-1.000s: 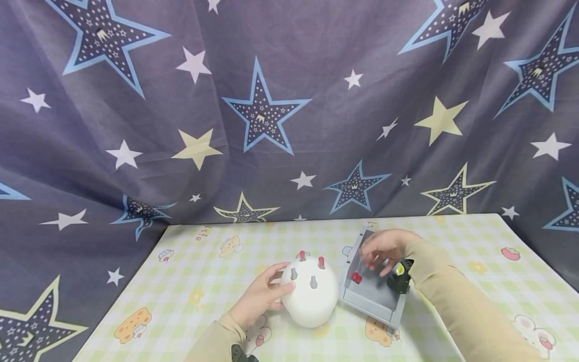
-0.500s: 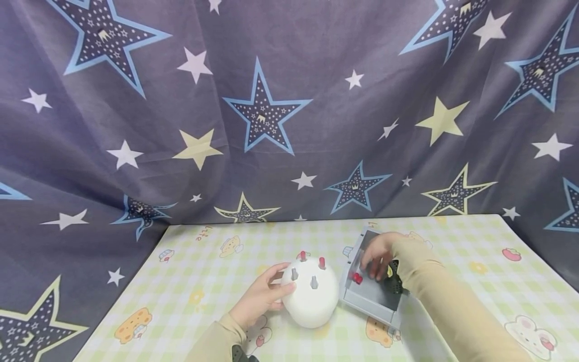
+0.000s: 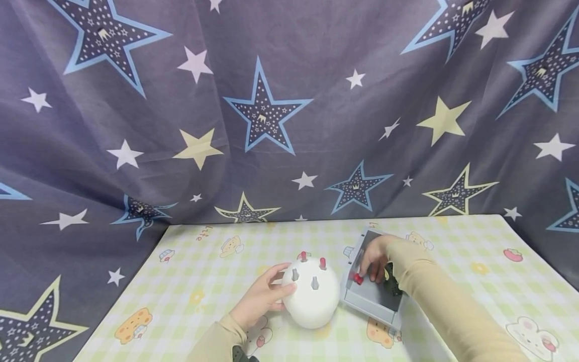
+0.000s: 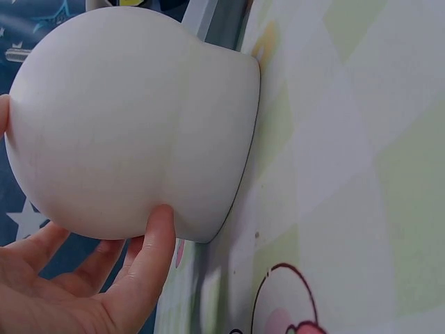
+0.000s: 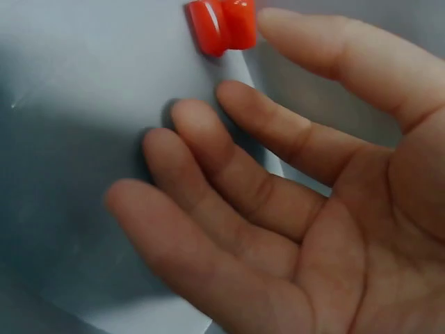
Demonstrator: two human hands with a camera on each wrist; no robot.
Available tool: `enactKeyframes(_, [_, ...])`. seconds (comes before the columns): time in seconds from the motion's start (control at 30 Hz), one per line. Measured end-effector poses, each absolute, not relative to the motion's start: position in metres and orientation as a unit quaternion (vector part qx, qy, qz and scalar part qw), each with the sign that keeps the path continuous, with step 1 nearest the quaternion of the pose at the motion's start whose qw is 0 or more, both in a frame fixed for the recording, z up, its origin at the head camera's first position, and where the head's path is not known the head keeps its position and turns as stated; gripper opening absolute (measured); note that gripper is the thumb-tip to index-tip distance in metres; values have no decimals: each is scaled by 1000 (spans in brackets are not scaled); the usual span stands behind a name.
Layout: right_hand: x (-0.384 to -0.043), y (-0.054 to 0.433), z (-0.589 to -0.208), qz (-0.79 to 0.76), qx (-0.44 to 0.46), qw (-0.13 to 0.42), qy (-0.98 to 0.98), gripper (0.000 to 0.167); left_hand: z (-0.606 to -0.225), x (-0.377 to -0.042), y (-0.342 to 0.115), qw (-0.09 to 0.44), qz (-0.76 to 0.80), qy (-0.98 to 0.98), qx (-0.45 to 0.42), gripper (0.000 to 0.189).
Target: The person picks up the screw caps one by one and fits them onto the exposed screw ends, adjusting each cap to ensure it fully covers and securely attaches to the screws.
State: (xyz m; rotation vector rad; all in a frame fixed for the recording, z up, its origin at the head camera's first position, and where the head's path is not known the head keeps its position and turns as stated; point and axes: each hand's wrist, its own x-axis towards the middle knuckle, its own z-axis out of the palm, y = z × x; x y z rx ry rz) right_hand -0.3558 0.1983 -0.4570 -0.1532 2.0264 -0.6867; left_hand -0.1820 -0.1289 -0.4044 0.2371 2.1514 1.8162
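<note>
A round white body with a flat base stands on the table, with red pegs and grey pegs sticking out of its top. My left hand holds it from the left side, thumb on the upper surface; in the left wrist view, fingertips press the white shell. Over the grey tray my right hand reaches down with bent fingers. In the right wrist view a fingertip lies right beside a small red piece on the tray floor; whether they touch I cannot tell.
The table has a green-and-white checked cloth with printed cartoon figures. Behind its far edge hangs a dark curtain with stars. The tray has raised walls and stands just right of the white body.
My right hand has moved lower into the tray, and its fingertips have come to the small red piece. The left hand and the white body have stayed in place.
</note>
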Motion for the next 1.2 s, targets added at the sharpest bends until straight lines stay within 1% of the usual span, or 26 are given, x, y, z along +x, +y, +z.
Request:
enactKeyframes(0.1, [-385,210,-504,-296,-58,474,827,36,-405,-182,-129,158,634,753,83,67])
enactKeyframes(0.17, [-365,200,-486,-284,-48,444,848,32,-405,-182,-128,157,633,754,83,67])
enactKeyframes(0.27, [-367,198,-487,-291,-33,440,849,37,-404,-183,-129,155,631,756,83,67])
enactKeyframes(0.33, [-353,190,-469,-281,-36,429,858,34,-404,-183,-129,154,629,758,82,67])
enactKeyframes(0.4, [-357,190,-475,-282,-25,423,861,36,-404,-182,-129,155,627,759,82,67])
enactKeyframes(0.53, [-307,167,-416,-269,-12,382,884,20,-404,-182,-129,155,625,761,81,68])
enactKeyframes(0.67, [-282,158,-388,-272,1,369,889,14,-404,-182,-128,156,626,760,80,68])
enactKeyframes(0.8, [-278,157,-383,-280,13,363,888,15,-404,-182,-128,156,626,760,79,68])
enactKeyframes(1.2, [-276,156,-387,-293,24,355,888,16,-404,-182,-127,153,623,763,76,67])
